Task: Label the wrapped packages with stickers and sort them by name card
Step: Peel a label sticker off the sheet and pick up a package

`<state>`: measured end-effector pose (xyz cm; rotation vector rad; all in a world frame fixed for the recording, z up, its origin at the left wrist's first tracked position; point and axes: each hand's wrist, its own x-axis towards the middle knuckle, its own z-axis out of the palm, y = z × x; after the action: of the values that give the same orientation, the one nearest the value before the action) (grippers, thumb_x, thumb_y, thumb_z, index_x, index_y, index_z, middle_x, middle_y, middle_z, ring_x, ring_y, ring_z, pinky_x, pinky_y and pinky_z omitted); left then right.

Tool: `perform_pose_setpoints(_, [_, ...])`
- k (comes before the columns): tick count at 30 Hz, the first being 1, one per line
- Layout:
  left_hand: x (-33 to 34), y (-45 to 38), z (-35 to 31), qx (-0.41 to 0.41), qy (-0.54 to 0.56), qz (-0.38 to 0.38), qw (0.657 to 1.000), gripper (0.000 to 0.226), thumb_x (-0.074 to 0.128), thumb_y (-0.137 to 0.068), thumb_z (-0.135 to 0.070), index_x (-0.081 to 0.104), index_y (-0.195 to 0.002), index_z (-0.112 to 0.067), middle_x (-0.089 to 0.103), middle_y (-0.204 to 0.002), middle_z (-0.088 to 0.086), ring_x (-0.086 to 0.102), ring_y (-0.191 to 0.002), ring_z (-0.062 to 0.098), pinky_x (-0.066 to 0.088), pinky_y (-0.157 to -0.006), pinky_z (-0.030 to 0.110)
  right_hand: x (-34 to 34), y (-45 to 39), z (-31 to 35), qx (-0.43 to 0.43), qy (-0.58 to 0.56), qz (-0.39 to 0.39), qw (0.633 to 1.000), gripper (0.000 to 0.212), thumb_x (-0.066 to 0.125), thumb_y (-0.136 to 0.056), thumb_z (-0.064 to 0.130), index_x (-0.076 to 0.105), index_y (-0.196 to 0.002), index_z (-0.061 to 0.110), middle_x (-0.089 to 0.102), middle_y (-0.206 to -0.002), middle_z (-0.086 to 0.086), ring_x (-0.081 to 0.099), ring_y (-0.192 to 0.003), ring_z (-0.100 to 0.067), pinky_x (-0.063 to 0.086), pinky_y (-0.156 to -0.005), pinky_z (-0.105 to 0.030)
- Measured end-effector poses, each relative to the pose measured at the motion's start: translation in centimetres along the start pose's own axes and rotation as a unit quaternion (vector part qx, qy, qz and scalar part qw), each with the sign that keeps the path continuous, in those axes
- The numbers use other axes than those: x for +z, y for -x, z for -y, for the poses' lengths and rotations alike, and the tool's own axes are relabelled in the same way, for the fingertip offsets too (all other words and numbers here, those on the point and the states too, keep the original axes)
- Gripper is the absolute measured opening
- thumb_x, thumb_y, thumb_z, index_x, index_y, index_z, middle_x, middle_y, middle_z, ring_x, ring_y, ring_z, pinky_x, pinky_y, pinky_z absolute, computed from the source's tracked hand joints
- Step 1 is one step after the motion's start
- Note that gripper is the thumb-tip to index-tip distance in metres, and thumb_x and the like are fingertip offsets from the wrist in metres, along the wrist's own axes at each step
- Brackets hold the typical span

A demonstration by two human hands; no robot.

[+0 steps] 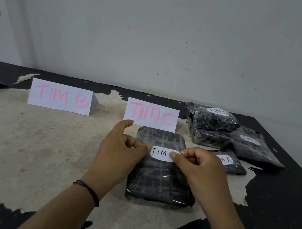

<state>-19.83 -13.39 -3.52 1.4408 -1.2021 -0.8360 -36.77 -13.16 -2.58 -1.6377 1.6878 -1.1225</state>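
Black plastic-wrapped package (pixel 162 177) lies on the worn tabletop (pixel 23 143) before the pink-lettered "TIM C" card (pixel 151 114). I see left hand (pixel 121 149) and right hand (pixel 195 165) pinching its white oval sticker (pixel 159 153); labelled dark packages (pixel 222 131) crowd right, "TIM B" card (pixel 60 97) left.

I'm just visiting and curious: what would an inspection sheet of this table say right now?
Surface: black table with a large worn, pale patch.
Job's things: wrapped black package lying in front of the TIM C card; white sticker reading TIM, its last letter hidden; TIM B card to the left; pile of labelled packages at right, stickers TIM A and TIM C readable.
Clutter: nothing seen.
Hands: left hand and right hand each pinch an end of the sticker over the package.
Cables: nothing seen.
Surroundings: scuffed white wall behind the table.
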Motion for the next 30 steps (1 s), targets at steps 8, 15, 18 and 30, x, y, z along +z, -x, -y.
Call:
perform_pose_setpoints(8, [0.4,-0.2,0.3,0.007,-0.029,-0.017,0.999,0.077,0.079,-0.072,-0.028,0.036,-0.137,-0.023,0.068,-0.070,-0.005,0.063,-0.073,0.003,0.046,-0.070,0.020,0.5,0.2,0.0,-0.011,0.027,-0.029,0.999,0.021,0.074,-0.072,0.043,0.065,-0.065,0.025,0.065,-0.060,0.006,0.061,-0.061,-0.007,0.053,-0.073,-0.040])
perform_pose_setpoints(15, [0.7,0.2,0.4,0.047,-0.062,-0.030,0.997,0.080,0.079,-0.072,-0.025,0.034,-0.139,-0.027,0.065,-0.073,-0.007,0.058,-0.065,0.002,0.047,-0.072,0.021,1.0,0.5,0.2,-0.040,0.076,-0.070,0.994,0.024,0.073,-0.073,0.043,0.060,-0.065,0.024,0.058,-0.056,0.010,0.056,-0.061,-0.004,0.047,-0.081,-0.041])
perform_pose_setpoints(18, [0.7,0.3,0.5,0.065,-0.115,-0.043,0.990,0.077,0.078,-0.072,-0.030,0.034,-0.136,-0.031,0.052,-0.090,-0.009,0.049,-0.075,0.004,0.035,-0.061,0.012,1.3,0.8,0.1,-0.055,0.105,-0.081,0.990,0.026,0.072,-0.075,0.042,0.057,-0.065,0.024,0.056,-0.056,0.009,0.056,-0.064,-0.008,0.041,-0.087,-0.041])
perform_pose_setpoints(30, [-0.1,0.0,0.4,0.241,-0.326,0.034,0.913,0.018,0.061,-0.085,-0.034,0.070,-0.100,-0.035,0.054,-0.101,-0.021,0.041,-0.106,0.002,0.020,-0.089,0.024,1.2,1.1,0.2,-0.070,0.187,-0.089,0.976,0.066,0.067,-0.079,0.047,0.035,-0.135,0.033,0.052,-0.088,0.016,0.049,-0.100,-0.011,0.024,-0.093,-0.034])
